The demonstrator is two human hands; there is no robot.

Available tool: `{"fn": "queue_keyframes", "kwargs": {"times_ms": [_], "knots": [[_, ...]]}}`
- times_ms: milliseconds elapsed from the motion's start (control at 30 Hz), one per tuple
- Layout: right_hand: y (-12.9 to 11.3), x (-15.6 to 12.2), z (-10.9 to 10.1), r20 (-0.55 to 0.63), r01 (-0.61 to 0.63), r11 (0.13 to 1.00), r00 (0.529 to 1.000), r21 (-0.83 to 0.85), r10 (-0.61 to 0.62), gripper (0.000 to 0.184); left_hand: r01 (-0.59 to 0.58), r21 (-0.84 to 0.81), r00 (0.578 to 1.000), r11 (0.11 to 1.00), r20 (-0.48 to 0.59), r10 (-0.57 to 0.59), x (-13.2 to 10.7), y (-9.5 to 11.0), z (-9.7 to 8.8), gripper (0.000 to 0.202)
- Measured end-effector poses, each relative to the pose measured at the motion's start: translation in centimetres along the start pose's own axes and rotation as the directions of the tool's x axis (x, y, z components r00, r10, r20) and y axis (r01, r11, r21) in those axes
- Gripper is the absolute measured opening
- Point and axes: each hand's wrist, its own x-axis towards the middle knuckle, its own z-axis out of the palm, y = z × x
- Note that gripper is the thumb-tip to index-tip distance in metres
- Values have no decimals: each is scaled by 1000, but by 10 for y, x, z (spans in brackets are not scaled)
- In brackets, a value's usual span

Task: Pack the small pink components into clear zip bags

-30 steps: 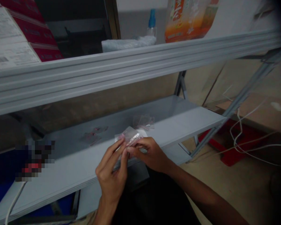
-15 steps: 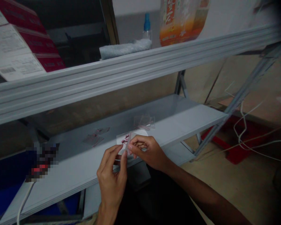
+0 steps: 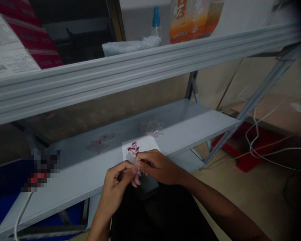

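My left hand (image 3: pixel 117 184) and my right hand (image 3: pixel 162 167) meet at the fingertips, just over the front edge of the lower shelf. Both are closed in a pinch on a small clear plastic bag (image 3: pixel 129 157), most of which the fingers hide. Just beyond them a sheet of white paper (image 3: pixel 147 143) lies on the shelf, bearing several small dark red and pink pieces (image 3: pixel 132 148). Behind the paper is a pile of clear zip bags (image 3: pixel 152 128). To the left lie a few little bags (image 3: pixel 99 146) with pinkish edges, their contents unclear.
The lower shelf (image 3: pixel 72 174) runs across under an upper shelf (image 3: pixel 130 70). Above stand white-and-red boxes (image 3: pixel 22 36), a spray bottle (image 3: pixel 156 21), bubble wrap (image 3: pixel 131 46) and an orange-labelled container (image 3: pixel 194 23). White cables (image 3: pixel 256 134) hang at right; a blurred-out object (image 3: pixel 41 170) sits left.
Both hands have come down and nearer my body with the bag. The left fingers have closed in toward the right ones, and more of the paper and red pieces now shows.
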Motion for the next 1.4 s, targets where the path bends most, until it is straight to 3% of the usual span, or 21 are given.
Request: {"fn": "queue_keyframes", "kwargs": {"times_ms": [67,167,300,467,600,633,667,733,800,833,900,1033,1200,1400], "knots": [[-2,0,1,-73,-12,995,997,-97,4,22,-31,83,992,996,-122,41,0,-2,-3,25],[0,0,7,-223,-75,977,974,-201,29,23,-43,313,944,949,-298,141,-1,-6,0,24],[10,3,15,-344,-146,968,936,-202,69,15,-51,426,954,903,-246,170,-3,-3,16,24],[17,5,12,-294,-101,979,955,-179,45,7,-34,327,973,944,-206,106,-2,0,22,35],[13,2,4,-242,-76,993,966,89,96,14,-64,107,889,992,-446,105,8,-13,2,14],[12,2,3,-250,-60,986,963,155,97,16,-63,-9,888,998,-457,52,11,-18,-3,23],[12,1,2,-271,-35,979,958,201,90,17,-49,-160,909,986,-416,-22,13,-23,-8,32],[14,2,2,-324,7,969,943,247,76,19,44,-455,964,889,-214,-157,17,-32,-15,36],[20,5,3,-362,15,956,927,294,97,18,170,-608,977,775,1,-214,20,-36,-17,33],[24,7,4,-371,-1,946,920,323,127,17,216,-626,972,749,64,-226,20,-37,-17,31],[32,11,6,-353,-59,925,914,377,202,18,247,-592,965,767,76,-252,21,-38,-16,28],[52,20,12,-242,-191,919,928,345,284,29,185,-403,964,897,-103,-245,23,-43,-17,26],[85,31,25,-267,-235,948,920,213,288,24,130,-289,968,948,-170,-185,29,-57,-25,32],[106,44,27,-201,-235,842,907,485,369,26,39,-337,932,941,-326,-155,42,-75,-35,36]]}}
